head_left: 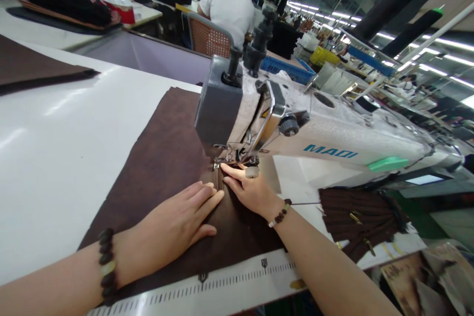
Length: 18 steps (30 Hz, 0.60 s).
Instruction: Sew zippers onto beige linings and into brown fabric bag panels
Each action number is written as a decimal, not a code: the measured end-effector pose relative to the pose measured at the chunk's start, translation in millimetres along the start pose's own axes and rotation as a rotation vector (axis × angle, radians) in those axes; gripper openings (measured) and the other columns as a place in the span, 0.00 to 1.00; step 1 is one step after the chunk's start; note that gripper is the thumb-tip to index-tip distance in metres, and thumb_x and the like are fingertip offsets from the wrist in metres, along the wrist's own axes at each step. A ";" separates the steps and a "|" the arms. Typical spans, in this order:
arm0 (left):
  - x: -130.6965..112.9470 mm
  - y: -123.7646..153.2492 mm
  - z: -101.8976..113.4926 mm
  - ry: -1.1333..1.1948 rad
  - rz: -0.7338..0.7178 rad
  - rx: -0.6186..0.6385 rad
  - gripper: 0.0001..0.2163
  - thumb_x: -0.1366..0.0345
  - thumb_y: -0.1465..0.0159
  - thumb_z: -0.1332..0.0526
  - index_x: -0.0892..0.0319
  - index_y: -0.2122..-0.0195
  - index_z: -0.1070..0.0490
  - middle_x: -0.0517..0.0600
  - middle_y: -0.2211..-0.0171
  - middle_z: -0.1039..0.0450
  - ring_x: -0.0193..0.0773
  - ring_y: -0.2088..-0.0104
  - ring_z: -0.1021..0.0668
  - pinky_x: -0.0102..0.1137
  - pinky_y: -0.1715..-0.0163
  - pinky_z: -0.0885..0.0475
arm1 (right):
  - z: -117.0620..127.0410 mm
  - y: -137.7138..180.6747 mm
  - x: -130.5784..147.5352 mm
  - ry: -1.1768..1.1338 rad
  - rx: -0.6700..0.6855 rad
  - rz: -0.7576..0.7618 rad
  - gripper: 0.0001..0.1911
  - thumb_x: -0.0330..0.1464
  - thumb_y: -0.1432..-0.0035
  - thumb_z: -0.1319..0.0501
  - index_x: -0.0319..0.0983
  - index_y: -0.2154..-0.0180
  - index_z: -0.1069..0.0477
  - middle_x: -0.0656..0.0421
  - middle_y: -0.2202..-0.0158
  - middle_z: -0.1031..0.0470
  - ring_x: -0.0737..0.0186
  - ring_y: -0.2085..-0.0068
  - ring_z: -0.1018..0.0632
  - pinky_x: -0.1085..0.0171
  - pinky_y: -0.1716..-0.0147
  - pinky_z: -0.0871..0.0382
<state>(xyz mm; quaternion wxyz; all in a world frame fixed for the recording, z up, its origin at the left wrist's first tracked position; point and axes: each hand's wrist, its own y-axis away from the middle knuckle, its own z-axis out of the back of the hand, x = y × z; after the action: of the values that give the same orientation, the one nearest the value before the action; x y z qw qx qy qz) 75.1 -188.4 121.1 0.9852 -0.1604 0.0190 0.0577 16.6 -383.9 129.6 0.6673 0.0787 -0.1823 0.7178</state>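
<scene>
A dark brown fabric panel (155,158) lies under the presser foot (217,164) of a white sewing machine (326,128). On the panel, left of a seam running toward the foot, my left hand (181,217) rests flat with its fingers stretched out and the thumb apart. Close to the foot, on the seam's right side, my right hand (254,190) presses the fabric with its index finger extended. The right hand's other fingers are partly hidden beside the machine's parts. Both wrists wear beaded bracelets.
Brown pieces with brass-coloured zipper pulls (355,219) lie right of my right arm. A printed ruler (222,281) runs along the table's front edge. More brown fabric (37,66) sits at the far left. A person in a white shirt (229,7) sits beyond the machine.
</scene>
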 end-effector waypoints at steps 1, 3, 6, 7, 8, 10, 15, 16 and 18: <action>-0.7 -1.2 0.7 0.003 0.019 0.021 0.21 0.53 0.34 0.47 0.66 0.49 0.32 0.58 0.56 0.28 0.46 0.56 0.27 0.39 0.52 0.31 | 0.3 0.0 0.8 0.002 -0.003 -0.002 0.17 0.32 0.36 0.47 0.40 0.48 0.30 0.53 0.49 0.29 0.60 0.48 0.28 0.55 0.43 0.39; -1.3 -2.3 0.5 0.018 0.037 0.035 0.21 0.52 0.35 0.45 0.65 0.50 0.32 0.58 0.56 0.28 0.46 0.56 0.27 0.38 0.52 0.31 | 1.0 -0.2 1.9 0.004 -0.001 -0.008 0.17 0.32 0.36 0.46 0.41 0.47 0.31 0.55 0.50 0.28 0.60 0.49 0.27 0.55 0.43 0.38; -0.2 -0.6 -3.2 0.038 0.030 0.009 0.21 0.53 0.34 0.47 0.65 0.50 0.32 0.57 0.55 0.28 0.46 0.56 0.27 0.37 0.53 0.30 | 0.6 -0.4 1.9 -0.003 -0.006 -0.005 0.16 0.31 0.37 0.45 0.41 0.48 0.30 0.56 0.51 0.26 0.61 0.51 0.26 0.57 0.45 0.36; 0.5 0.3 -4.7 0.032 0.028 0.003 0.20 0.53 0.34 0.48 0.65 0.50 0.32 0.57 0.55 0.28 0.46 0.56 0.27 0.37 0.53 0.30 | 0.1 -0.5 1.3 -0.006 -0.011 0.000 0.16 0.31 0.37 0.45 0.41 0.48 0.30 0.57 0.52 0.26 0.61 0.51 0.26 0.57 0.46 0.35; 1.1 1.1 -5.9 0.018 0.028 0.004 0.20 0.54 0.33 0.48 0.65 0.50 0.32 0.58 0.55 0.28 0.46 0.56 0.27 0.38 0.53 0.30 | -0.6 -0.7 0.7 -0.008 -0.014 0.004 0.16 0.31 0.37 0.45 0.41 0.48 0.30 0.57 0.52 0.26 0.61 0.51 0.26 0.58 0.46 0.35; 2.0 1.9 -7.3 -0.005 0.029 0.010 0.20 0.54 0.33 0.48 0.65 0.50 0.32 0.58 0.53 0.29 0.47 0.54 0.27 0.39 0.52 0.30 | -2.1 -1.3 -0.6 -0.004 -0.018 0.005 0.16 0.32 0.37 0.45 0.41 0.48 0.30 0.57 0.53 0.26 0.62 0.51 0.26 0.59 0.47 0.34; 2.4 0.3 -6.1 0.019 0.063 0.051 0.21 0.54 0.34 0.47 0.64 0.47 0.32 0.59 0.52 0.30 0.47 0.52 0.28 0.40 0.48 0.33 | -3.6 -3.2 -2.4 0.003 -0.015 0.002 0.15 0.32 0.36 0.45 0.42 0.49 0.29 0.58 0.53 0.26 0.62 0.52 0.25 0.60 0.48 0.33; 2.7 -0.1 -5.9 0.018 0.065 0.056 0.21 0.54 0.34 0.47 0.64 0.47 0.32 0.59 0.52 0.30 0.47 0.51 0.28 0.40 0.48 0.33 | -3.7 -3.5 -2.8 0.004 -0.015 0.005 0.15 0.32 0.36 0.45 0.42 0.49 0.29 0.58 0.53 0.26 0.62 0.52 0.25 0.60 0.48 0.33; 3.9 -1.0 -6.1 0.014 0.050 0.050 0.21 0.53 0.34 0.47 0.63 0.48 0.32 0.59 0.51 0.30 0.47 0.52 0.29 0.41 0.48 0.33 | -4.2 -3.9 -3.8 0.014 -0.016 0.013 0.15 0.32 0.36 0.46 0.42 0.49 0.29 0.58 0.53 0.25 0.61 0.52 0.25 0.60 0.49 0.32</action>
<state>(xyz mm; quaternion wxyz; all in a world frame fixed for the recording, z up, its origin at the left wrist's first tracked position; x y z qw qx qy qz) 79.0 -190.8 115.4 0.9870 -0.1355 0.0313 0.0808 21.4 -385.7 124.9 0.6646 0.0669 -0.1838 0.7212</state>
